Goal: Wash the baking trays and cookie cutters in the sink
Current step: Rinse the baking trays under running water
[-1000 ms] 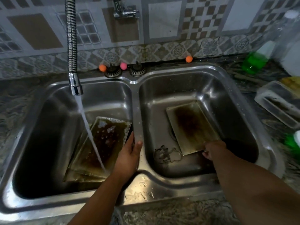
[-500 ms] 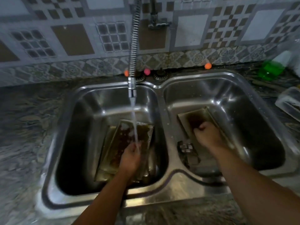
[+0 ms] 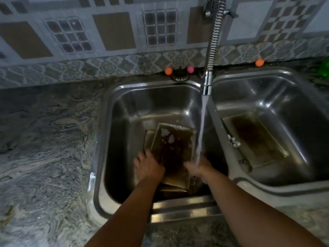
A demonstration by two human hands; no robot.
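Both hands are down in the left basin [image 3: 124,111] of the double sink, at the near end of a stained baking tray [image 3: 173,148]. The left hand [image 3: 148,166] lies on the tray's near left corner with the fingers bent over the edge; it seems to hold the tray, though the grip is half hidden. The right hand [image 3: 198,168] is at the near right corner, directly under the stream of water [image 3: 200,132] falling from the flexible tap [image 3: 207,82]. The picture is blurred there, so I cannot tell if this hand grips the tray or only rests beside it.

Under this tray another tray [image 3: 148,138] shows at its far left side, beyond the left hand. To the right of the right hand, in the other basin, a third tray [image 3: 252,138] lies with a dark burnt patch, and small cookie cutters [image 3: 233,140] rest at its left edge — well apart from both hands.

In my judgement the task is still in its early part. The tray between the hands is wet, with some foam at its far edge, but the brown stain covers most of it. The tray in the right basin looks untouched by water, and the cutters also are not washed yet — so nearly all the scrubbing and rinsing remains.
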